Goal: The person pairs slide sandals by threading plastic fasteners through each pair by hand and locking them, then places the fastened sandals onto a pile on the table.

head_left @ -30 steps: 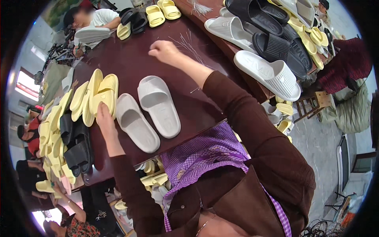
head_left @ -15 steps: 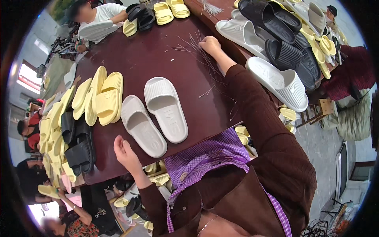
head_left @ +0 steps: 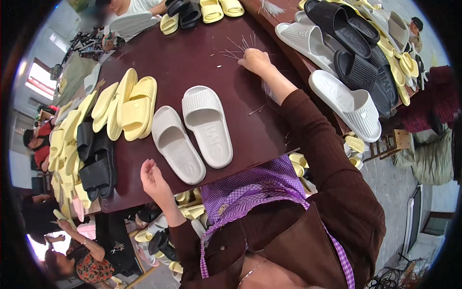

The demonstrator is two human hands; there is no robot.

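Two light grey slide sandals lie side by side before me on the dark red table [head_left: 168,62]: a left one [head_left: 185,159] and a right one [head_left: 214,139], toes pointing away. My left hand [head_left: 156,180] hovers at the near table edge beside the left sandal, fingers loosely curled and holding nothing. Farther off to the right, my right hand [head_left: 257,62] is closed over a bunch of thin translucent plastic strands [head_left: 246,44]. Their ends fan out past the fingers, and others trail under the wrist.
Yellow slides [head_left: 137,113] and black slides [head_left: 98,168] line the table's left side. A mixed heap of slides, with a grey slide [head_left: 344,103] in front, covers the right-hand table. More yellow slides [head_left: 211,10] stand at the far edge. Co-workers sit around the far and left sides.
My right hand has moved slightly nearer and closed over the strands, which are gathered closer under it. The view has shifted a little. Both grey sandals stay in place on the table.
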